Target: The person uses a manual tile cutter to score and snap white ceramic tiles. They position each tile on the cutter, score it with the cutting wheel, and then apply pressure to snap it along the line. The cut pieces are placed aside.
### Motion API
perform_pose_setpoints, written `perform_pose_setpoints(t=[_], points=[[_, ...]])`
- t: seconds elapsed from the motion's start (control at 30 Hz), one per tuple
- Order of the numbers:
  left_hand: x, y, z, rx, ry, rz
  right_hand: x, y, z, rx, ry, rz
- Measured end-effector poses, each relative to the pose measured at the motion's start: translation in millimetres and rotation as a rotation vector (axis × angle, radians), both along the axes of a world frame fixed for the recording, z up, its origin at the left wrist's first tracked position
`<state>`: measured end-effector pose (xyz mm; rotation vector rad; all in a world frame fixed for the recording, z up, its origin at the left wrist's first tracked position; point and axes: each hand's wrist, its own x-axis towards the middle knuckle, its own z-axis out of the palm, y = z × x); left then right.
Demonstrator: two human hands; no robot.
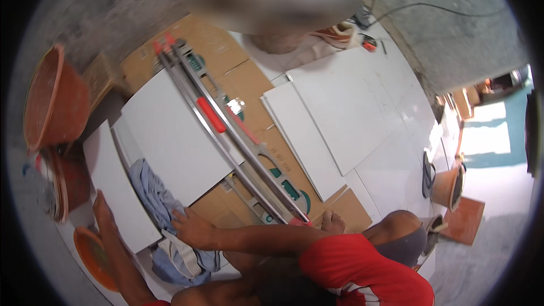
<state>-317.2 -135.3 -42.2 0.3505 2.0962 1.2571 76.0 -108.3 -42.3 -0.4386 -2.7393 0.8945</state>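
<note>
Down at floor level, the left hand (103,213) is at the outer edge of a white panel (120,184) lying at lower left, its grip impossible to tell, while the right hand (194,229) rests with fingers parted on a crumpled blue cloth (148,184), whether pinching it I can't tell. Brown cardboard (252,86) spreads mid-floor beneath a long metal-railed tool (212,115), an orange bucket (76,107) stands far left, and over right, beyond rough grey concrete (436,45), bright light patches a teal surface (518,119)!
</note>
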Motion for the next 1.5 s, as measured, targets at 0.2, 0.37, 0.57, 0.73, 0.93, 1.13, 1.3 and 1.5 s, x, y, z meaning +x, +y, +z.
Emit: perform_pose_setpoints(t=[0.2,0.37,0.57,0.73,0.93,1.13,1.3,1.5], points=[[7,23,-3,-0.018,0.047,-0.036,37,6,4,-0.042,0.005,0.028],[-5,25,-17,-0.022,0.037,-0.019,39,-8,3,-0.041,0.022,-0.01],[-24,23,-31,-0.034,0.052,-0.023,37,-10,7,-0.057,-0.013,-0.022],[5,33,-24,-0.116,0.202,-0.038,38,-14,-1,-0.058,-0.024,-0.049],[4,39,-36,-0.279,0.552,-0.057,38,-26,-9,-0.016,0.009,-0.138],[1,44,-37,-0.537,0.757,-0.164,39,-30,-13,-0.013,0.015,-0.138],[23,51,-24,-0.716,0.895,-0.235,42,-26,-6,-0.082,-0.018,-0.105],[45,52,-8,-0.766,0.983,-0.277,67,-11,28,-0.136,-0.017,-0.052]])
